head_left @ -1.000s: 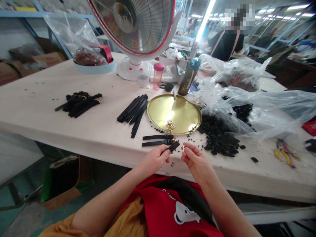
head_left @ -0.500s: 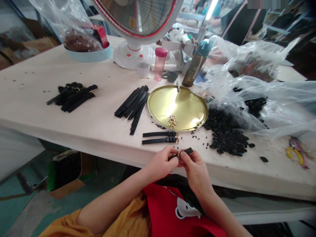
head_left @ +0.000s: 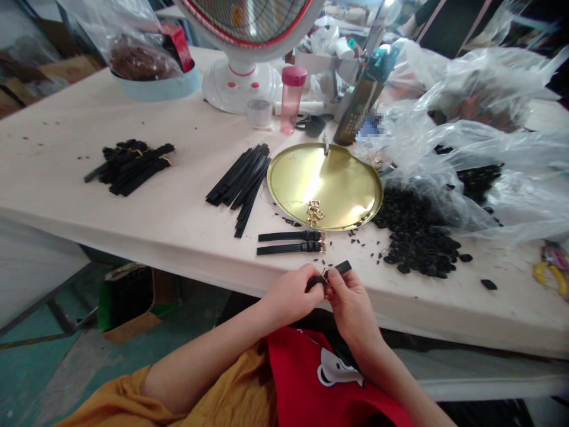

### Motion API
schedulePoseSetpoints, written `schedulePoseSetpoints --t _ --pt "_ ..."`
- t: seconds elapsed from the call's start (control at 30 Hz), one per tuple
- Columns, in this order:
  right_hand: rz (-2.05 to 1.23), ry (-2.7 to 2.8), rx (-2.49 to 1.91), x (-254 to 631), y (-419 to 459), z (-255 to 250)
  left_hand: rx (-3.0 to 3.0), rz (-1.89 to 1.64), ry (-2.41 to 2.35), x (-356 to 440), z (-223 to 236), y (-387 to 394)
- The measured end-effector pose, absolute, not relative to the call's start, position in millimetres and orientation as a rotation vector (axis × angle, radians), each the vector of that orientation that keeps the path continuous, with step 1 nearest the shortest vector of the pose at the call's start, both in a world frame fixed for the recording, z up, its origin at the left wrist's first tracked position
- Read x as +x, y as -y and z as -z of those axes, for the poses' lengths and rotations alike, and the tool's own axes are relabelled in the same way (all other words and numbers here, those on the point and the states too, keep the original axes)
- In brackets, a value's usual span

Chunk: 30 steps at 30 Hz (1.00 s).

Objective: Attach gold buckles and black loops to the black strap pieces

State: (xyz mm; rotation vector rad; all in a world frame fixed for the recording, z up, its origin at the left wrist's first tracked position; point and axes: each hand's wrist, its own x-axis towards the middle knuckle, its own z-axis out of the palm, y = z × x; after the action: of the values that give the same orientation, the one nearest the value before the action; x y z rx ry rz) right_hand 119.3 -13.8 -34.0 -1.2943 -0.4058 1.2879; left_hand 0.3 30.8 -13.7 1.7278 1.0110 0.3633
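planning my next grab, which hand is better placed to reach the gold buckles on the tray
Right, probably. The right hand lies nearer the gold buckles on the gold tray, and only pinches the small buckle, while the left hand grips the black strap.

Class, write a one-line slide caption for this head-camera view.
Left hand and right hand fit a gold buckle onto a black strap beside a brass tray.

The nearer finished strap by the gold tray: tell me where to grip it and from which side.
Pinch the nearer finished strap at its plain left end, coming from above. It lies flat, its buckle end points right toward the gold tray, and a second strap lies close behind.
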Motion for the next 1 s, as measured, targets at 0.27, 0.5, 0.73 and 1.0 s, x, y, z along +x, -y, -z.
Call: schedulePoseSetpoints --t 0.27,0.5,0.73,1.0 --pt "-1.215 0.447 -1.299 114.0 20.8 36.4 1.525 -0.419 -0.960 0.5 14.4 -27.3" --pt "-1.190 0.493 -1.376 124.2 27.4 33.8 1.243 -0.321 -0.881 -3.2 9.4 -24.7" --pt "-1.329 0.400 -1.275 122.4 26.8 22.3 1.206 -0.343 -0.886 -3.0 3.7 -20.6" --pt "-0.676 1.174 -1.632 128.3 42.2 5.3 1.404 -0.415 -0.899 -6.8 -6.8 -14.6"
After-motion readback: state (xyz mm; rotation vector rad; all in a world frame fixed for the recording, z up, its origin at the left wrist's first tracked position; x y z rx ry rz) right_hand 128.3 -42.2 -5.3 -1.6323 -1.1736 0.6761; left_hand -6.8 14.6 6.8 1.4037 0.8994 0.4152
